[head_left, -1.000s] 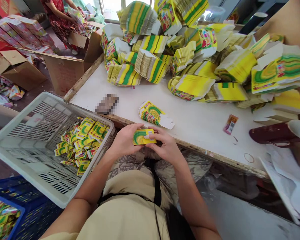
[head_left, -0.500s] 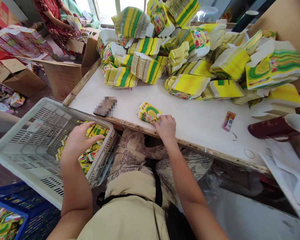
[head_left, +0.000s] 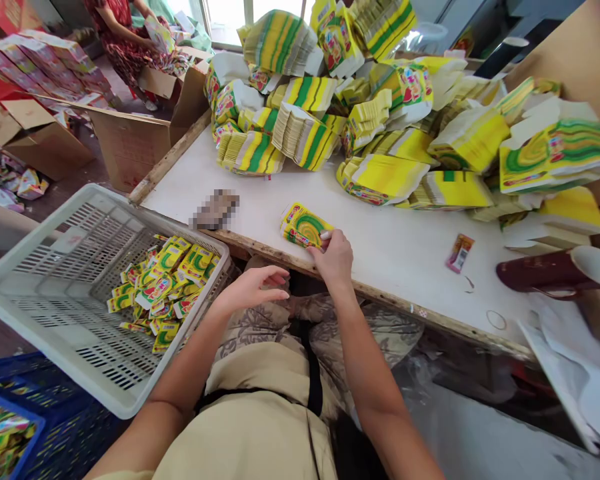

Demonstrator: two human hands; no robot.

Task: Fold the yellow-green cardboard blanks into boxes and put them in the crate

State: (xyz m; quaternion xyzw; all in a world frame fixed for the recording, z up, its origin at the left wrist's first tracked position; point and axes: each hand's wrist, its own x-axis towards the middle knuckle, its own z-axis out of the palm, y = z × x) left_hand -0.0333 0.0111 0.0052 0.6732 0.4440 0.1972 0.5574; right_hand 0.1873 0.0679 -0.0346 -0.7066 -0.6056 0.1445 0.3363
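Note:
A small stack of flat yellow-green carton blanks [head_left: 301,225] lies near the front edge of the white table [head_left: 405,247]. My right hand [head_left: 333,254] rests on the stack's near right corner, fingers pinched on the top blank. My left hand [head_left: 253,287] hovers empty over my lap between the table edge and the basket, fingers loosely apart. The white slotted basket [head_left: 55,267] at my left holds several folded yellow-green little boxes [head_left: 165,287].
Big bundles of yellow-green carton blanks [head_left: 380,120] are heaped across the back of the table. A small orange packet [head_left: 459,252] and a dark red cup [head_left: 555,270] lie at the right. A blue crate [head_left: 10,427] sits lower left. Another person [head_left: 125,33] sits among cardboard boxes [head_left: 130,140] far left.
My left hand dropped the folded box into the basket and has come back toward my lap, empty. My right hand reached to the small stack and now pinches its top blank.

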